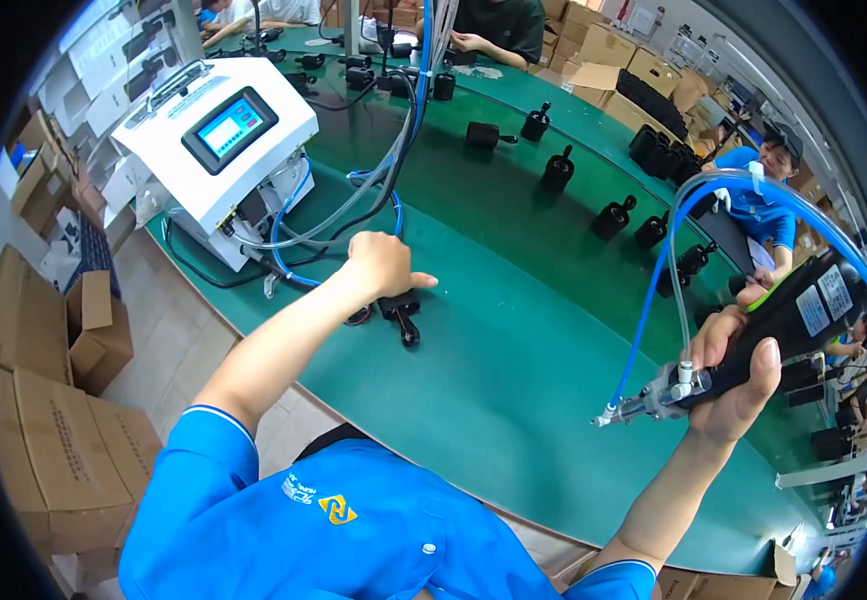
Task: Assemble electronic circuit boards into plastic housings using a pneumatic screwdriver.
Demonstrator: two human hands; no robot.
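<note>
At the table's left side, my left hand [382,264] is closed, knuckles up and thumb sticking out to the right. Directly under it is a black part with a stubby handle [406,325], its handle pointing toward me. The hand covers the rest of this part, and the curled fingertips are hidden. On the right, my right hand [739,375] grips a black power screwdriver [804,322] held above the table. Its metal nose points left and slightly down, with nothing touching the tip. A blue hose [659,290] and a clear tube run to the tool.
A white machine with a screen [224,135] stands at the back left, trailing tubes and cables. Several black cylindrical parts with handles [558,170] stand along the green table [474,400]. Cardboard boxes [64,440] stack at left. A co-worker in blue [759,200] sits across the table.
</note>
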